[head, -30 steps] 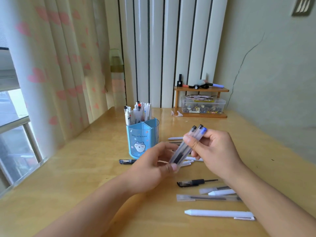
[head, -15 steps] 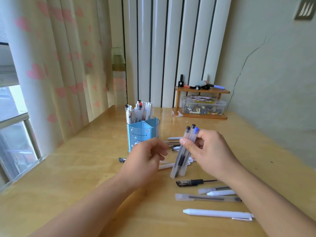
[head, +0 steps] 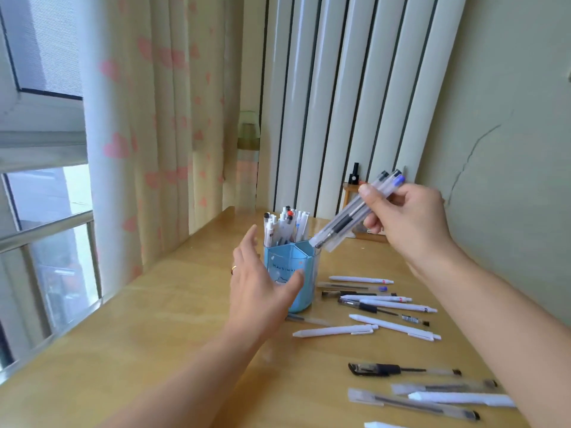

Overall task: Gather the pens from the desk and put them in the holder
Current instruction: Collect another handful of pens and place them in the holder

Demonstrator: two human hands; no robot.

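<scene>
Pale green walls, a white ribbed radiator (head: 355, 97) and a heart-print curtain (head: 148, 134) frame a wooden desk (head: 154, 350) beside a window. At the middle of the desk stands a blue pen holder (head: 304, 267) with several compartments — the rear one already packed with upright pens, the front ones showing none. The person's left hand (head: 256, 288) is spread with fingers straight, close against the holder's left side; contact cannot be made out. Raised above and to the right, the right hand (head: 408, 217) pinches a bundle of clear pens (head: 349, 217) between thumb and fingers, tilted so the lower tips sit just over the holder's right rim. More pens — white (head: 335, 330) and clear ones — lie scattered on the desk to the holder's right, with a black-capped pen (head: 401, 370) nearer the camera. A ring (head: 234, 268) shows on the left hand.
</scene>
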